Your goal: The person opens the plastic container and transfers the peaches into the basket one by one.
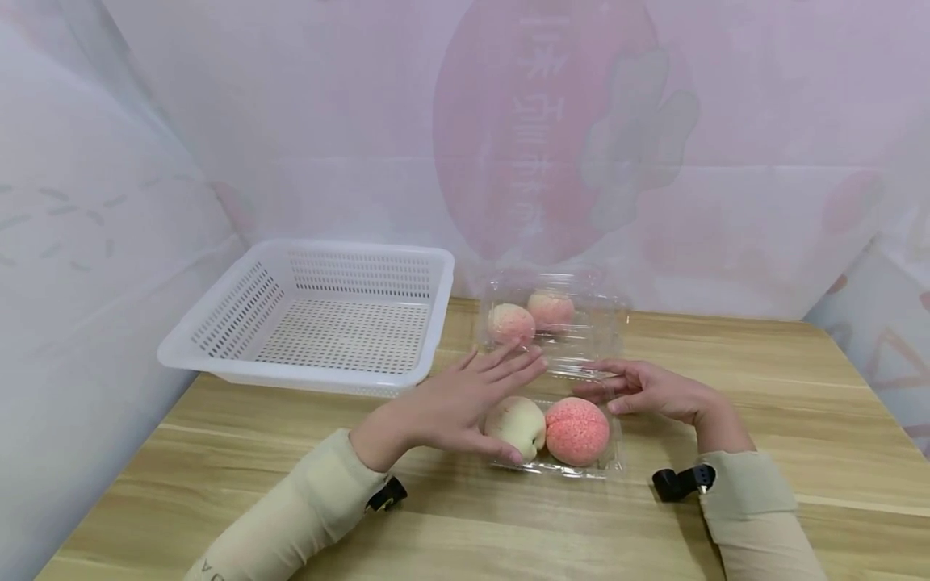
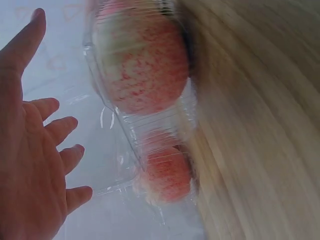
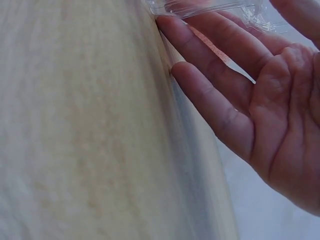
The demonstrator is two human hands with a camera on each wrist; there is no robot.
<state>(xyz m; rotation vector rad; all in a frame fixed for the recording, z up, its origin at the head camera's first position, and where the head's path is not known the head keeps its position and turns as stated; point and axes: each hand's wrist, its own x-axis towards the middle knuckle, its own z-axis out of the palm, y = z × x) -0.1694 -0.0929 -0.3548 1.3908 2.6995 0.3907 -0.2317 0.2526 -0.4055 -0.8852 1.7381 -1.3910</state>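
Observation:
A clear plastic clamshell box (image 1: 613, 464) lies unfolded on the table. In its near half a pale peach (image 1: 514, 424) and a pink-red peach (image 1: 577, 432) sit side by side. Two more pinkish peaches (image 1: 512, 324) show through the far half; whether they lie in it or behind it I cannot tell. My left hand (image 1: 458, 403) is spread with straight fingers over the box's left side, partly covering the pale peach; in the left wrist view it holds nothing. At the box's right side my right hand (image 1: 654, 390) has extended fingers, their tips at the plastic edge (image 3: 200, 7).
A white perforated basket (image 1: 305, 373) stands at the back left of the wooden table (image 1: 763, 387), and no fruit shows in it. Printed cloth walls (image 1: 327, 121) rise behind and on both sides. Black wrist straps hang at both sleeves.

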